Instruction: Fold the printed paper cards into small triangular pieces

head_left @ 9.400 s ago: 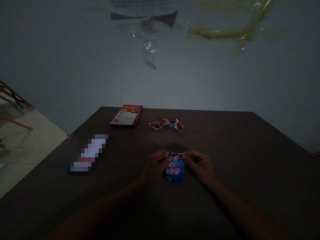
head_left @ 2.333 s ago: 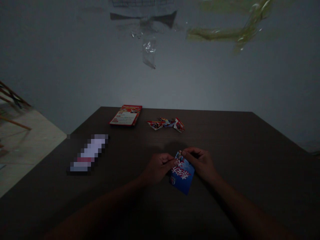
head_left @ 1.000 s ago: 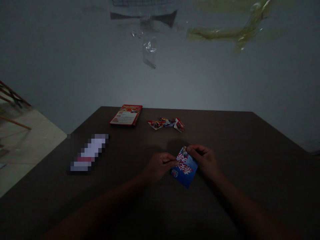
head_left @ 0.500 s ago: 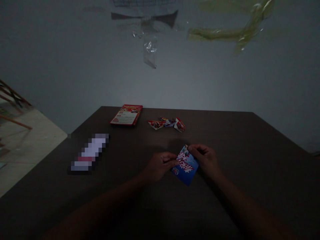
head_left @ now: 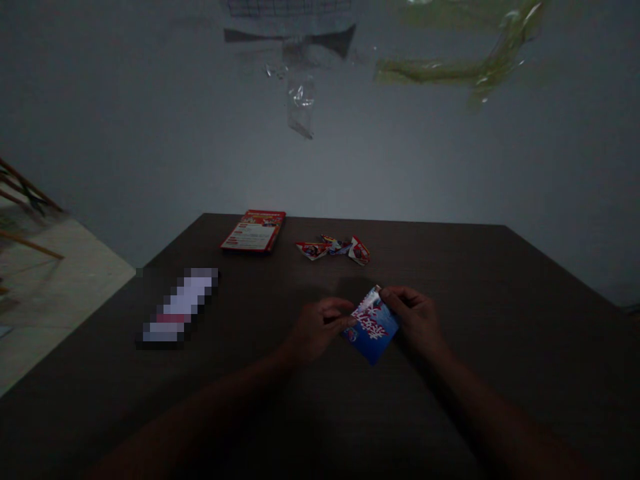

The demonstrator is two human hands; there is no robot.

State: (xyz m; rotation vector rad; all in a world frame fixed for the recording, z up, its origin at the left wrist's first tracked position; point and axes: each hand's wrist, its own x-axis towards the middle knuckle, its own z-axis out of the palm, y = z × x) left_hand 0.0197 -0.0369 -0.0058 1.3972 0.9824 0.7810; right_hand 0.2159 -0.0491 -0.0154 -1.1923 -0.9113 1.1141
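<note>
Above the near middle of the table I hold a blue printed paper [head_left: 373,333] with white-and-red lettering, small and apparently folded. My right hand [head_left: 413,317] pinches its upper right edge between thumb and fingers. At its left corner, my left hand [head_left: 323,327] has the thumb on the printed face and the fingers curled behind. The paper is tilted, with one corner pointing down toward me. Farther back lie red, white and blue folded paper pieces [head_left: 335,247], twisted into pointed shapes.
A stack of red-and-white printed leaflets [head_left: 253,231] lies at the back left of the dark table [head_left: 475,280]. To the left is a phone-like object [head_left: 180,307], blurred by pixels. A wall [head_left: 400,153] with tape remnants stands behind the table.
The blue paper has turned and tilted slightly in my hands, its lower corner moving up and left. My left fingers have lifted a little from its edge. The other things stay put.
</note>
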